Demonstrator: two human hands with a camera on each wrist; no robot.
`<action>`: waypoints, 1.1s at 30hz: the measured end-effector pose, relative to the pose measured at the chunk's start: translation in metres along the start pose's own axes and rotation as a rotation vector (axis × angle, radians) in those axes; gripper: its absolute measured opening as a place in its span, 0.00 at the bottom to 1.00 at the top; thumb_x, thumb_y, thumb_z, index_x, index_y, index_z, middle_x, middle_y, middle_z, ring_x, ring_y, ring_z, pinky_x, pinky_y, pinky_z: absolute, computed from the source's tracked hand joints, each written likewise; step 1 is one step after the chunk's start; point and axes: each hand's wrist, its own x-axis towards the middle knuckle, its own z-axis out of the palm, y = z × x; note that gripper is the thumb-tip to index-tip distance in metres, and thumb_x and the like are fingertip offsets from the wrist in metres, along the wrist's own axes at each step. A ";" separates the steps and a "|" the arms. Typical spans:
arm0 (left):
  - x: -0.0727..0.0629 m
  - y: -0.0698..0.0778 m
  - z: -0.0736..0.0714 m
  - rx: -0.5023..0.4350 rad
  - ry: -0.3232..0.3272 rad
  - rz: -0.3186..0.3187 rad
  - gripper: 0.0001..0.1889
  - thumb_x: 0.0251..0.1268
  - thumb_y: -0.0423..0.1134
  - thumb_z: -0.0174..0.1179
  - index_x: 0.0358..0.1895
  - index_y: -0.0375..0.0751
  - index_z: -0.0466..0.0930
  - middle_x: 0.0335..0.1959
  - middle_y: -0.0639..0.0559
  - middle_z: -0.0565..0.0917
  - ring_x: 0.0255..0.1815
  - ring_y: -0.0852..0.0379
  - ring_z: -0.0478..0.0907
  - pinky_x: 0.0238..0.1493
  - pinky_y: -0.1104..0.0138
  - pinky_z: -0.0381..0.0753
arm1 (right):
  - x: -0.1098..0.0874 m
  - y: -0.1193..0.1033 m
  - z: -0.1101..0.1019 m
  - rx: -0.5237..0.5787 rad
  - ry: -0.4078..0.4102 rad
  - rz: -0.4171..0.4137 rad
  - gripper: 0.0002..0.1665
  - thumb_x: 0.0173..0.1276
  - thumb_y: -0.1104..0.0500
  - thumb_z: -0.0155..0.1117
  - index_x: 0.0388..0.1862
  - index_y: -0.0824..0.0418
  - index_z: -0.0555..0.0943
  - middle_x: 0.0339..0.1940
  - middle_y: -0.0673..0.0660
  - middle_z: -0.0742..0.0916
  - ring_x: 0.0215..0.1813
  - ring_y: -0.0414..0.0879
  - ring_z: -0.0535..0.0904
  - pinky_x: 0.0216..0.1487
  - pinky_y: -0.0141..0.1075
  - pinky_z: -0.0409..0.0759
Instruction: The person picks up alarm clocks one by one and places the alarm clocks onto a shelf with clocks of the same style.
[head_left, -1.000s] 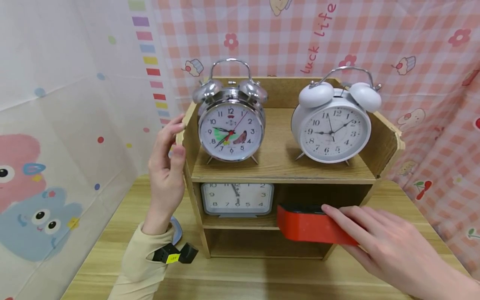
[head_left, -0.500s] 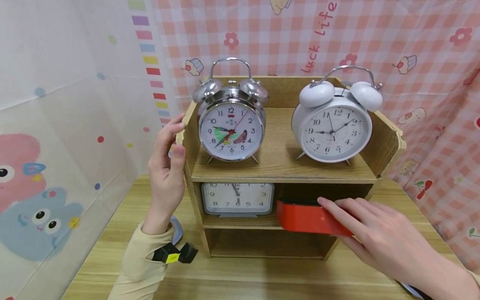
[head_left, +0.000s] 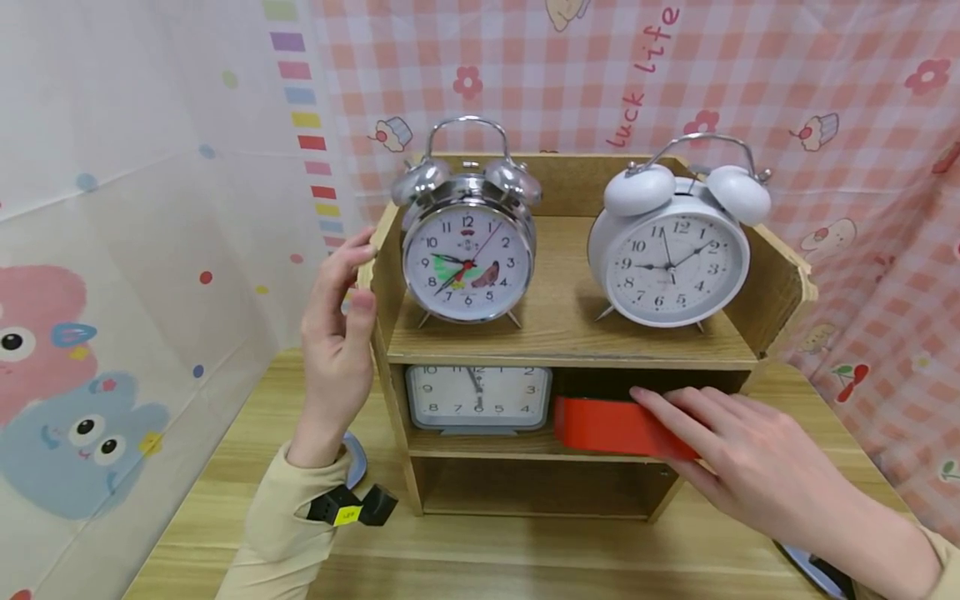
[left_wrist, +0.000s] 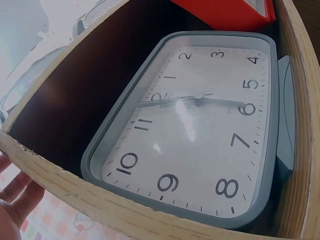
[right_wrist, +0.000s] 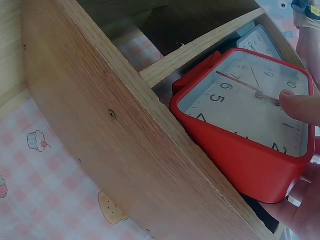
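My right hand [head_left: 757, 458] grips a red desk clock [head_left: 615, 425], its thumb over the clock's white face and its fingers along the casing. The clock is partly inside the right part of the middle shelf, tilted, as the right wrist view shows its red casing [right_wrist: 250, 160] still jutting past the shelf front. Beside it on the left stands a grey-blue desk clock [head_left: 480, 400], close up in the left wrist view. My left hand [head_left: 337, 350] rests against the left side panel of the wooden shelf unit [head_left: 570, 360], fingers fairly straight and thumb near its front edge.
On the top board stand a silver twin-bell alarm clock [head_left: 468, 262] and a white twin-bell alarm clock [head_left: 675, 267]. A bottom compartment [head_left: 540, 486] lies below. Pale blue-rimmed objects, partly hidden, lie on the table by my left wrist [head_left: 356, 461] and under my right forearm [head_left: 813, 569].
My right hand has moved the red clock upward and farther into the middle shelf, lowering its tilt. My left hand keeps its place at the side panel. The view has shifted slightly.
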 end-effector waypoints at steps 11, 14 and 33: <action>0.000 0.000 0.000 -0.009 0.007 0.007 0.37 0.82 0.61 0.50 0.64 0.22 0.72 0.73 0.39 0.77 0.77 0.55 0.73 0.76 0.64 0.70 | 0.001 0.006 0.007 0.033 0.000 -0.003 0.39 0.86 0.35 0.33 0.67 0.58 0.82 0.44 0.53 0.89 0.36 0.46 0.86 0.34 0.43 0.85; 0.001 0.000 0.001 -0.004 0.005 0.009 0.37 0.81 0.61 0.50 0.64 0.22 0.72 0.73 0.33 0.76 0.77 0.55 0.73 0.78 0.63 0.70 | 0.002 0.008 0.009 0.035 0.022 -0.006 0.38 0.87 0.35 0.35 0.66 0.58 0.82 0.44 0.53 0.89 0.36 0.47 0.86 0.35 0.44 0.85; 0.000 0.000 0.001 -0.009 0.002 0.007 0.37 0.81 0.61 0.50 0.64 0.23 0.72 0.73 0.46 0.78 0.77 0.55 0.73 0.76 0.65 0.71 | 0.003 0.015 0.017 0.027 0.127 -0.043 0.34 0.87 0.38 0.40 0.60 0.58 0.86 0.43 0.54 0.90 0.39 0.50 0.87 0.40 0.46 0.83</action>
